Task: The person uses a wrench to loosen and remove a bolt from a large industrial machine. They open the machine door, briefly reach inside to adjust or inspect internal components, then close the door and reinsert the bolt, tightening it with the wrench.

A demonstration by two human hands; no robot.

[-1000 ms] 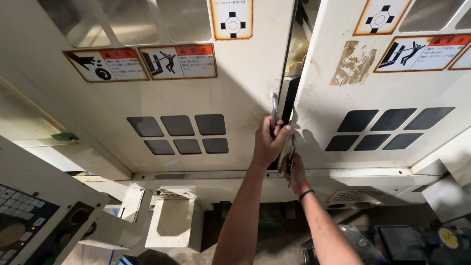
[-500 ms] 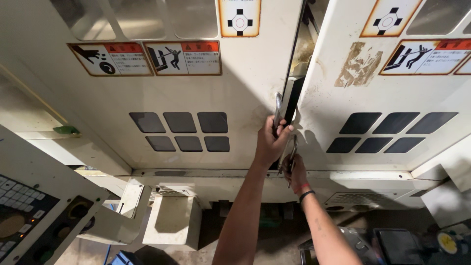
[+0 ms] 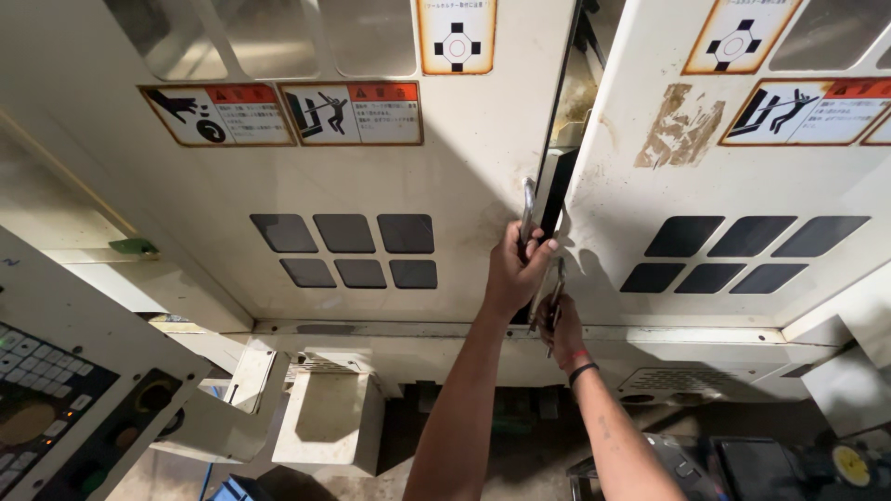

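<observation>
Two cream sliding doors of a machine fill the view, the left door and the right door, with a narrow dark gap between them. My left hand is closed around the metal handle on the left door's edge. My right hand sits just below and to the right, gripping the metal handle at the right door's lower edge. Both doors carry dark square panels and warning stickers.
A control panel with keys juts out at the lower left. A cream box-shaped bracket hangs under the doors. Dark equipment lies at the lower right, with a yellow round part.
The view has shifted slightly. Both hands stay on the door handles, and the gap between the doors looks about the same.
</observation>
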